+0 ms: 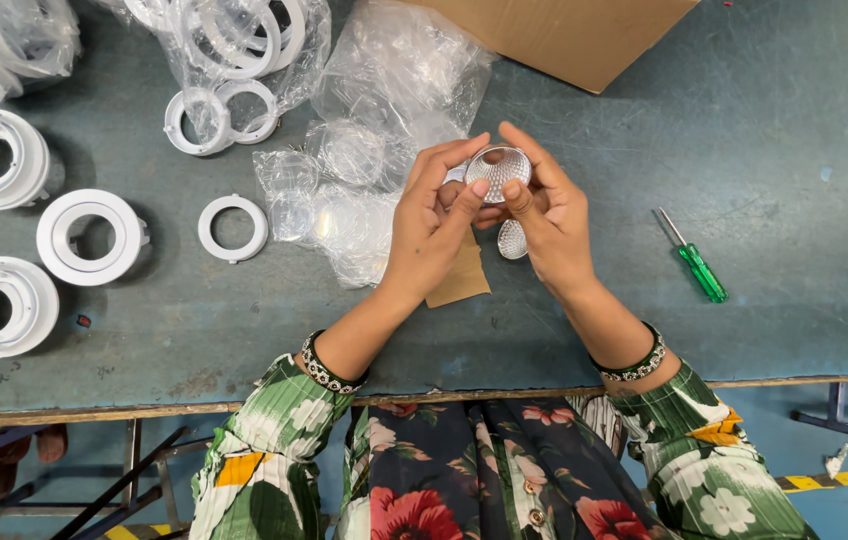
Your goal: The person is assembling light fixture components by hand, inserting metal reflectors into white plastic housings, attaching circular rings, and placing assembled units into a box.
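Observation:
Both of my hands hold a small round silver reflector cup (500,170) with a dimpled inner face, raised above the green-grey table (764,150). My left hand (432,222) grips its left rim with thumb and fingers. My right hand (550,222) pinches its right rim. A second silver reflector (512,239) lies on the table just below, partly hidden by my right hand. A brown scrap of card (463,278) lies under my left wrist.
Clear plastic bags (384,110) of clear lenses lie beyond my hands. White round lamp housings (90,236) and loose white rings (233,228) fill the left side. A green-handled screwdriver (696,262) lies at the right. A cardboard box (564,35) stands at the back.

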